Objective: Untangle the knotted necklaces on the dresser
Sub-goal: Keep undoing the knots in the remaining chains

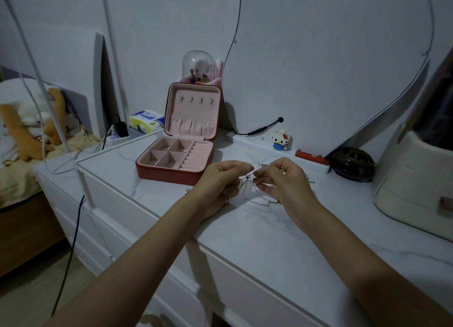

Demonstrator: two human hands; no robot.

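Head view, nearest first: two bare forearms reach over the front edge of the white marble-patterned dresser top [245, 231]. Both hands are raised just above it, close together. The left hand [220, 179] has its fingers curled in, thumb meeting fingertips, pinching part of the thin silvery tangled necklace chains [247, 179]. The right hand [282, 179], with a gold ring on one finger, pinches the same tangle from the other side, fingertips drawn narrow. A small knot sits between the two hands; loose loops hang from it and trail onto the dresser below and toward the right wrist.

Judging by their fineness, the chains are very light, limp and slippery, and a hard tug would likely tighten the knot or snap a link. The best hold looks to be right beside the knot, fingertips only, teasing loops apart rather than pulling the ends.

Beyond the hands stands an open square red jewellery box with pink lining [176, 160], its compartments showing nothing inside. Farther right lie a dark round perforated object [353, 164] and a small block-built cat figure [282, 139], against the frameless curved wall mirror [318, 56].
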